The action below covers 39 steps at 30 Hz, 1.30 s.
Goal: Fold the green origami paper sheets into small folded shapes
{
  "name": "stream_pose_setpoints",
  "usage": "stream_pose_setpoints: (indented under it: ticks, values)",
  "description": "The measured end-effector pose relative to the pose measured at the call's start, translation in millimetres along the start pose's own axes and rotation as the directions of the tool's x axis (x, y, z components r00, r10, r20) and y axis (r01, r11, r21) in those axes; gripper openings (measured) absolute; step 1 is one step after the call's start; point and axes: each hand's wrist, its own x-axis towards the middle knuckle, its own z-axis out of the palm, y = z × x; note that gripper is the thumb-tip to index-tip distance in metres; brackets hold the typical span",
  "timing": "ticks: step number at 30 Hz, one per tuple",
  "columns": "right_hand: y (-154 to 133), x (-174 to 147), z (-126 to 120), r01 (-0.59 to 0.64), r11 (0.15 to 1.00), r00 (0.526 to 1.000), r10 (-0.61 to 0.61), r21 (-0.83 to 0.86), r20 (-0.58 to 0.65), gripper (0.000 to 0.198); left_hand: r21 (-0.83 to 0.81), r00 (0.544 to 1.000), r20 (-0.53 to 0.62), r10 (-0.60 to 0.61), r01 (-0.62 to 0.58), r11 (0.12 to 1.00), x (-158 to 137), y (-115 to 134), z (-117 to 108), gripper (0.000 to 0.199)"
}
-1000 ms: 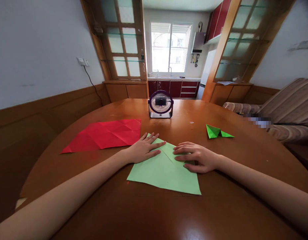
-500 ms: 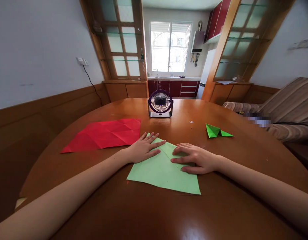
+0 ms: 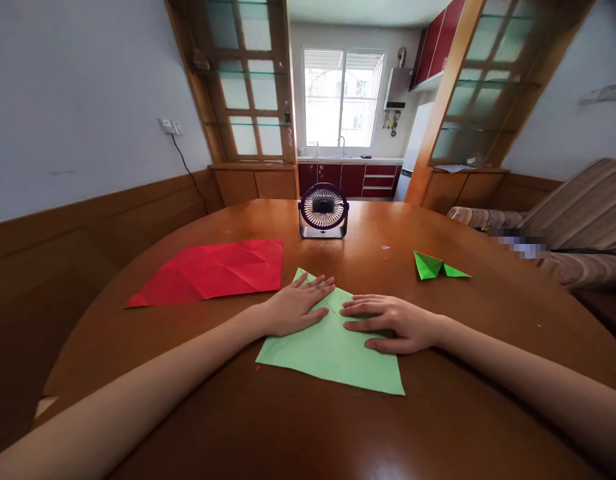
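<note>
A sheet of light green paper (image 3: 333, 363) lies flat on the wooden table in front of me, with a crease showing near its upper middle. My left hand (image 3: 298, 307) rests on the paper's upper left part, palm down, fingers stretched out toward the upper right. On the upper right part lies my right hand (image 3: 388, 323), its fingers extended and slightly bent, pointing left. The fingertips of the two hands are a short way apart. Neither hand grasps anything. Parts of the paper's left and right edges are hidden under the hands.
Left of the green sheet lies a creased red paper (image 3: 213, 270). A small desk fan (image 3: 323, 210) stands at the far middle of the table (image 3: 228, 433). Over on the right sits a folded bright green paper piece (image 3: 431, 267). A striped sofa (image 3: 583, 220) is beyond the table's right edge.
My left hand has slid a little to the right over the paper, its fingers now closer together. My right hand's fingers lie flatter. The whole view has shifted slightly.
</note>
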Motion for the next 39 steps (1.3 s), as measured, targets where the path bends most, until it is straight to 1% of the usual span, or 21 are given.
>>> stream_pose_setpoints:
  ticks: [4,9,12,15,20,23,29,33,37,39]
  values:
    - [1.1,-0.6,1.2,-0.007,1.0,1.0,0.007,0.003,-0.003,0.049,-0.061,1.0,-0.002,0.025,-0.025,0.998,2.5,11.2,2.4,0.065]
    - [1.5,-1.1,2.2,0.003,1.0,1.0,-0.002,0.023,-0.026,0.049,-0.124,1.0,0.017,-0.008,0.01,0.992,4.6,10.1,-0.2,0.065]
    - [0.9,-1.1,1.8,0.001,1.0,1.0,0.0,0.029,-0.026,0.049,-0.14,0.996,0.011,-0.087,0.087,0.986,4.5,5.3,-2.3,0.07]
    - [0.3,-1.2,1.1,0.0,1.0,1.0,0.001,0.031,-0.02,0.049,-0.125,0.984,-0.021,-0.178,0.174,0.977,3.9,-3.4,-2.7,0.074]
    - [-0.3,-1.5,0.1,0.008,0.999,1.0,-0.008,0.034,-0.028,0.049,-0.032,0.96,-0.077,-0.269,0.267,0.963,4.0,-22.2,-1.1,0.078]
    - [-0.5,-1.6,-0.1,0.017,0.999,0.999,-0.015,0.039,-0.037,0.05,0.021,0.946,-0.088,-0.312,0.315,0.949,4.5,-26.6,-0.9,0.08]
    - [-0.1,-1.4,0.3,0.012,0.999,0.999,-0.01,0.034,-0.042,0.048,0.101,0.948,-0.081,-0.308,0.315,0.944,3.7,-14.7,-4.2,0.073]
    - [-0.8,-0.6,-0.1,0.008,0.999,0.999,-0.007,0.038,-0.045,0.048,0.106,0.977,-0.049,-0.208,0.212,0.972,1.8,-8.3,-13.9,0.068]
    - [-1.1,-0.1,-0.4,0.007,0.999,0.999,-0.005,0.046,-0.047,0.049,0.062,0.975,-0.126,-0.184,0.193,0.979,2.1,1.6,-20.7,0.068]
    - [-0.6,-0.5,0.0,0.004,0.999,0.999,-0.002,0.041,-0.037,0.049,0.044,0.985,-0.123,-0.123,0.13,0.991,3.3,9.8,-17.5,0.064]
